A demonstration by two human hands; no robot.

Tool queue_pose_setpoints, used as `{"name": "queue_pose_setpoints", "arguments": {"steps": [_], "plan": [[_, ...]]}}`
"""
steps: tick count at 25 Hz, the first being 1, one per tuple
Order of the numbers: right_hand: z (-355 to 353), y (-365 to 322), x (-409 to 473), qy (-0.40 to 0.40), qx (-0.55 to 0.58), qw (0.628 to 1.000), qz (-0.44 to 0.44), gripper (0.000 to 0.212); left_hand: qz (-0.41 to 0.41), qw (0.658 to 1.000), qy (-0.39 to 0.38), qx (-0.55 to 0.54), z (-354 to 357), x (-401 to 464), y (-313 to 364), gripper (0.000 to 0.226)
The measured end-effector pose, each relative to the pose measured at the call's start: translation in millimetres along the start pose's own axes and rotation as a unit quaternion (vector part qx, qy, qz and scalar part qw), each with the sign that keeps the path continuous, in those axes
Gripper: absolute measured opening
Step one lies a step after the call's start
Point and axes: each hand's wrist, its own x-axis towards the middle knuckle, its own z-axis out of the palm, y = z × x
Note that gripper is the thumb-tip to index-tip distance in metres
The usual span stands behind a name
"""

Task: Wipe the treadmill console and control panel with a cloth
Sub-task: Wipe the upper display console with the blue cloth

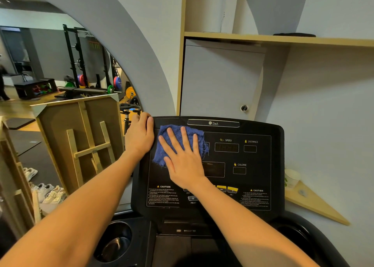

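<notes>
The black treadmill console point(259, 177) fills the middle of the view, with SPEED, DISTANCE and CALORIE windows and yellow buttons. A blue cloth point(178, 133) lies flat on its upper left part. My right hand point(183, 158) presses on the cloth with fingers spread. My left hand point(140, 134) grips the console's upper left edge, thumb over the top corner. The cloth hides part of a display window.
A cup holder point(116, 240) sits below the console at left. A wooden rack point(85, 137) with shoes point(47, 192) stands to the left. A wooden shelf point(315, 204) with a paper cup point(291, 178) juts from the right wall. A mirror reflects gym weights.
</notes>
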Motion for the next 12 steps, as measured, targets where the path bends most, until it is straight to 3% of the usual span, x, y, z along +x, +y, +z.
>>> {"name": "queue_pose_setpoints", "arguments": {"steps": [12], "plan": [[9.9,-13.5,-39.4,-0.041,0.023,0.998,-0.05,0.067,0.001,1.0,-0.013,-0.01,-3.0,-0.1,0.8,0.03]]}}
